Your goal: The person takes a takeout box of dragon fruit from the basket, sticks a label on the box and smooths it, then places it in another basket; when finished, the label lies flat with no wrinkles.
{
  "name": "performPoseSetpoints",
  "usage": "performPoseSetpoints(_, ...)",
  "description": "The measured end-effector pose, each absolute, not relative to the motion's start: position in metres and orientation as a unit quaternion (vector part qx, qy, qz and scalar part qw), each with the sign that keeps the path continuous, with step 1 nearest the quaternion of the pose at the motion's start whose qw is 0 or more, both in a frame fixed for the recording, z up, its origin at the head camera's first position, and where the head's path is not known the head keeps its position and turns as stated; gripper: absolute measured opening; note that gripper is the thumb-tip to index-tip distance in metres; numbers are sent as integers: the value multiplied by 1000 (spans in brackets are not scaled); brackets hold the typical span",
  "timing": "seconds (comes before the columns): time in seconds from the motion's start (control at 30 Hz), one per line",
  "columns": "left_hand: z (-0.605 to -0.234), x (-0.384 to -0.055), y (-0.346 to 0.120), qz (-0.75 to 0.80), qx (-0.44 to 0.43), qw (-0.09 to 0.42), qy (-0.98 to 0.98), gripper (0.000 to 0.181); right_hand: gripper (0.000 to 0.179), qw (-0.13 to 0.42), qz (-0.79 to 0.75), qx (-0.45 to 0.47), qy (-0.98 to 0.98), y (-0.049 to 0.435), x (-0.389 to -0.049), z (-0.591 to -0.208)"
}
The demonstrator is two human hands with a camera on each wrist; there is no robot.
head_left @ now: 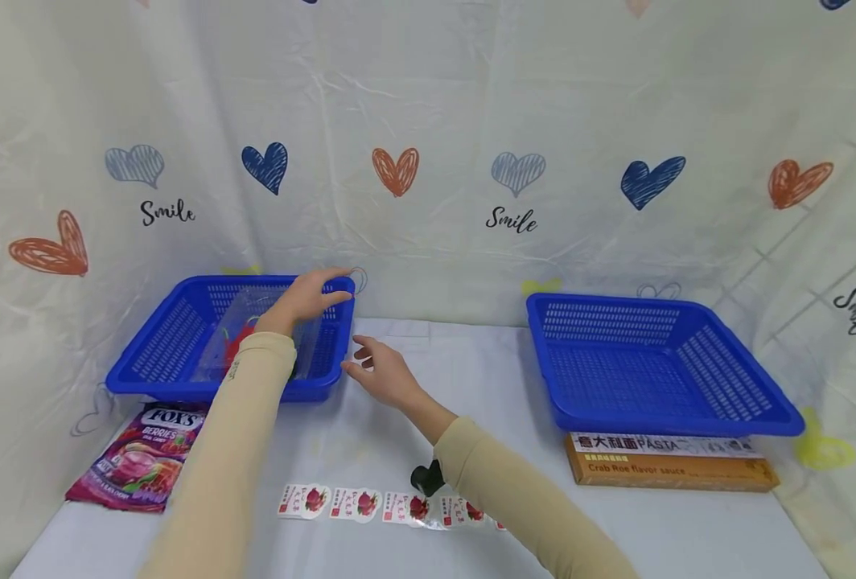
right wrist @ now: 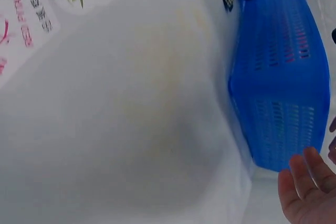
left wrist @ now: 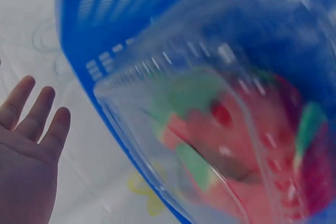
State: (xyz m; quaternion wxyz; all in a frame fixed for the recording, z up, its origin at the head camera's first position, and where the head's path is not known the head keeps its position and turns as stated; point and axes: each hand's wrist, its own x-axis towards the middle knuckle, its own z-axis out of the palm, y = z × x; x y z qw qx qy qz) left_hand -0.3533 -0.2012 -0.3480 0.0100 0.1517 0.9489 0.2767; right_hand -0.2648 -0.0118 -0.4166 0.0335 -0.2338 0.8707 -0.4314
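Observation:
My left hand (head_left: 305, 297) hovers over the right part of the left blue basket (head_left: 127, 378), fingers extended and holding nothing. Inside that basket lies a clear plastic box (left wrist: 123, 103). Red and green fruit-like things (left wrist: 231, 145) show through its lid, too blurred to name exactly. In the head view my left forearm hides part of the box. Just outside the basket's right side is my right hand (head_left: 384, 374), its fingers loosely bent around nothing. The right wrist view has its fingertips (right wrist: 296, 166) near the basket's outer wall, contact unclear.
A second blue basket (head_left: 616, 378) stands at the right, behind a pasta box (head_left: 674, 466). A purple candy bag (head_left: 138, 462) lies at the left front. Stickers (head_left: 355, 504) form a row at the front, with a black object (head_left: 426, 479) by my right sleeve.

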Motion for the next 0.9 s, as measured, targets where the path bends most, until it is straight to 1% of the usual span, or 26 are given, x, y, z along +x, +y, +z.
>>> performPoseSetpoints(0.2, -347, -345, -225, 303, 118, 31, 945, 57, 51, 43, -446, -225, 866, -17, -260, -425)
performPoseSetpoints(0.43, -345, -332, -256, 309, 69, 60, 947, 62, 49, 68, -466, -229, 852, -19, -258, -428)
performPoseSetpoints(0.63, -350, -324, -285, 307, 61, 59, 948, 62, 47, 62, -465, -225, 854, -21, -260, -428)
performPoseSetpoints(0.73, -352, -319, -301, 305, 51, 62, 949, 65, 48, 68, -470, -221, 852, -21, -260, -427)
performPoseSetpoints(0.9, -357, -310, -327, 300, 39, 48, 952, 69, 50, 85, -471, -211, 852, -21, -262, -424)
